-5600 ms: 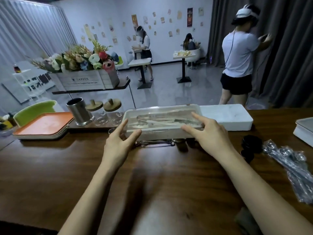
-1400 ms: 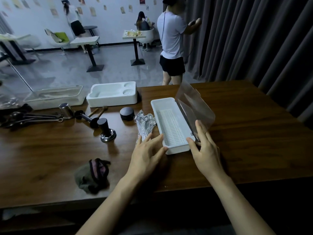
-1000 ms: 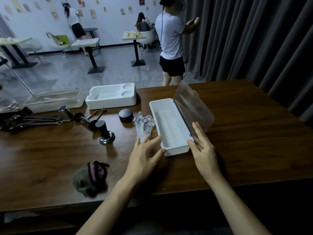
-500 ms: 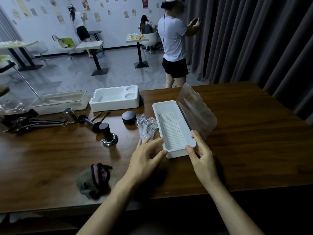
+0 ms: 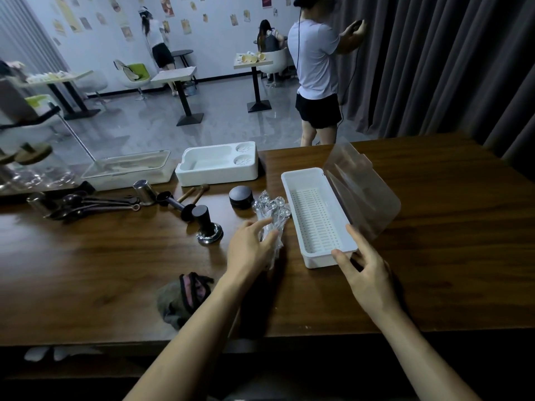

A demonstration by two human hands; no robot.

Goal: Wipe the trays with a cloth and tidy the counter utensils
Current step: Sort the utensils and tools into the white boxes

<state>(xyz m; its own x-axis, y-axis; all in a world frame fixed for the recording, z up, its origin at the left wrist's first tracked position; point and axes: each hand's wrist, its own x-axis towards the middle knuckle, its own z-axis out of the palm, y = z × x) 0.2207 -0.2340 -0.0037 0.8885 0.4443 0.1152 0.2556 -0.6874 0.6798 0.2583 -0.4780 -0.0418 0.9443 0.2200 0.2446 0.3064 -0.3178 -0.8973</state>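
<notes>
Head camera shows your left hand (image 5: 249, 250) lying on the plastic packet of spoons (image 5: 272, 208), fingers loosely spread over it, just left of the white slotted tray (image 5: 320, 260). Your right hand (image 5: 367, 274) is spread at the near right corner of the tray, thumb touching the end wall, index finger along the side. The clear lid (image 5: 364, 192) of the tray stands open to the right. A crumpled dark cloth (image 5: 181, 298) lies on the wooden counter (image 5: 440, 256) beside your left forearm.
</notes>
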